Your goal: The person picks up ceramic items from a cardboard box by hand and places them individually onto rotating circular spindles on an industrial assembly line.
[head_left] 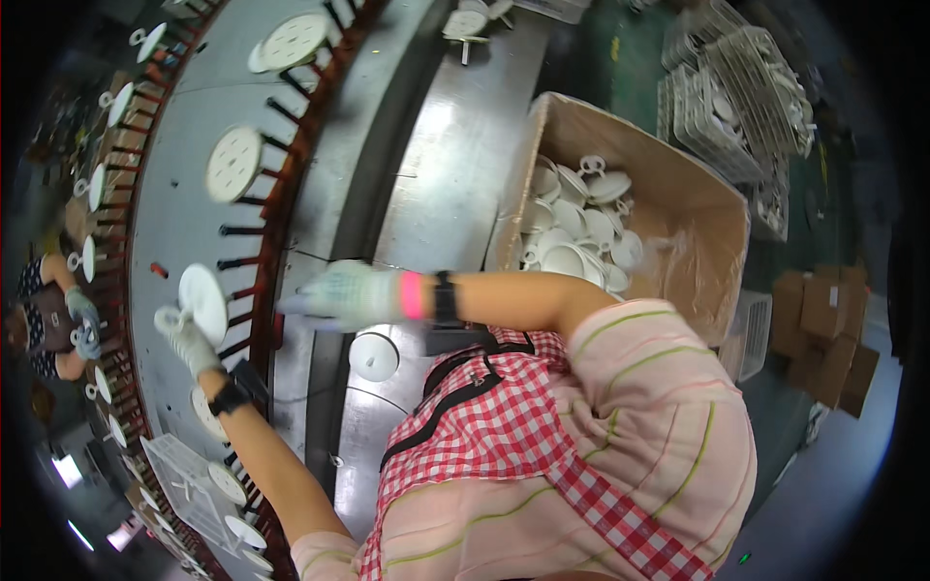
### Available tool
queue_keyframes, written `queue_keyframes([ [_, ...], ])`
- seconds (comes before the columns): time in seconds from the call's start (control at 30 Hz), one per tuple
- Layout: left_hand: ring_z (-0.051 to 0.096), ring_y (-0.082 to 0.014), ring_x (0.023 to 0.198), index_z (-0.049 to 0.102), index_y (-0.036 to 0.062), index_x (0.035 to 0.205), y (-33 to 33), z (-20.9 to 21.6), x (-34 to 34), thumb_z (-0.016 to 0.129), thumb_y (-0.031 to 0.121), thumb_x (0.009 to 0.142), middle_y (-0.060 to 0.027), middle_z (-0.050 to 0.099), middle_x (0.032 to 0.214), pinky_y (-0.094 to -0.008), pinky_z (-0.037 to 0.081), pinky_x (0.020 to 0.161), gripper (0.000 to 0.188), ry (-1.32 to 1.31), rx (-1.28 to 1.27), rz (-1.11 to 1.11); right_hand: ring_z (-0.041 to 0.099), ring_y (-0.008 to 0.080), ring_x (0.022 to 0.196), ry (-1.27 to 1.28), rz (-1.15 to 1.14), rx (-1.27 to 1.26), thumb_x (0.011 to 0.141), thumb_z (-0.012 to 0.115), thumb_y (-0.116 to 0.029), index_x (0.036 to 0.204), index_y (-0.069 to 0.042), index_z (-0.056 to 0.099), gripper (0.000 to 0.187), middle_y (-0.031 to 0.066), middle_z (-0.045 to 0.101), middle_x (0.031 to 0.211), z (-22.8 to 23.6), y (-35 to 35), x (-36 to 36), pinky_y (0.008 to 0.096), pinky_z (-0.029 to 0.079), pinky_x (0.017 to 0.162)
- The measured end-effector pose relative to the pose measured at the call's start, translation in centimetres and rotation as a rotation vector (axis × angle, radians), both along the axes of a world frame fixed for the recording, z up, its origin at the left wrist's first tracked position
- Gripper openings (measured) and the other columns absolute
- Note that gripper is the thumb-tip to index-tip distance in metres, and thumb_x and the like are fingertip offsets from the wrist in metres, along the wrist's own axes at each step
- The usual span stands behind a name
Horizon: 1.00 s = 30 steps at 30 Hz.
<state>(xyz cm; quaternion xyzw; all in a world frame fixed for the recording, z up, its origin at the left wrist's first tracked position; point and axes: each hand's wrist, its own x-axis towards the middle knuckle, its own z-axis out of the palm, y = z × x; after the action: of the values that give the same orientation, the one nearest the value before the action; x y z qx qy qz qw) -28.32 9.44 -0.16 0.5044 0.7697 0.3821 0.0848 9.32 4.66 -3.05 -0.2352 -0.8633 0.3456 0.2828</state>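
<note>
My left hand, in a pale glove with a black wristband, is closed at the ring handle of a white round lid. The lid is tilted up beside a row of dark and red pegs. My right hand, gloved with a pink band at the cuff, stretches left across the bench edge toward the pegs. Motion smears its fingers, so I cannot see whether they hold anything. Just below it, a single white disc rests on the metal bench.
To the right, a cardboard box holds several white lids. Pegs farther up carry a perforated white disc. A clear plastic crate stands at lower left. Across the line works another person. Wire baskets are stacked at upper right.
</note>
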Motion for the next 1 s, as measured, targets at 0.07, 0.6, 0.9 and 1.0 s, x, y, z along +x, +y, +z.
queue_keyframes([
  [0.07,0.055,-0.0249,0.098,0.050,0.0029,0.108,-2.8,1.9,1.8,0.054,0.014,0.084,-0.0135,0.055,0.115,-0.0352,0.044,0.088,0.027,0.073,-0.032,0.156,0.061,0.0288,0.089,0.171,-0.252,-0.119,0.088,0.054,-0.028,0.123,-0.007,0.050,0.042,0.0154,0.062,0.100,-3.1,-2.3,7.5,0.0396,0.049,0.080],
  [0.6,0.054,-0.0386,0.105,0.053,0.0032,0.118,-11.9,-6.1,23.7,0.058,0.021,0.085,-0.0210,0.057,0.114,-0.0425,0.044,0.091,0.038,0.150,-0.134,-0.778,0.058,0.0401,0.094,-0.902,-1.030,-0.658,0.086,0.048,-0.031,0.106,-0.009,0.061,0.032,0.0207,0.063,0.101,-24.8,-7.9,29.0,0.0489,0.045,0.081],
  [0.9,0.062,-0.0311,0.094,0.046,0.0035,0.130,-9.8,2.7,30.2,0.064,0.030,0.081,-0.0209,0.059,0.112,-0.0370,0.049,0.083,0.059,-0.239,-0.508,-0.941,0.060,0.0303,0.091,0.053,-1.388,-0.100,0.090,0.054,-0.022,0.109,-0.004,0.060,0.027,0.0191,0.062,0.101,-3.1,-9.2,26.7,0.0395,0.047,0.079],
  [1.0,0.061,-0.0320,0.095,0.048,0.0068,0.128,-9.4,2.9,32.3,0.063,0.020,0.079,-0.0191,0.061,0.110,-0.0387,0.049,0.083,0.052,-0.384,-0.263,-1.044,0.059,0.0289,0.093,0.241,-0.882,-0.128,0.085,0.057,-0.012,0.111,-0.003,0.058,0.028,0.0157,0.062,0.102,2.1,-8.8,19.6,0.0371,0.047,0.084],
])
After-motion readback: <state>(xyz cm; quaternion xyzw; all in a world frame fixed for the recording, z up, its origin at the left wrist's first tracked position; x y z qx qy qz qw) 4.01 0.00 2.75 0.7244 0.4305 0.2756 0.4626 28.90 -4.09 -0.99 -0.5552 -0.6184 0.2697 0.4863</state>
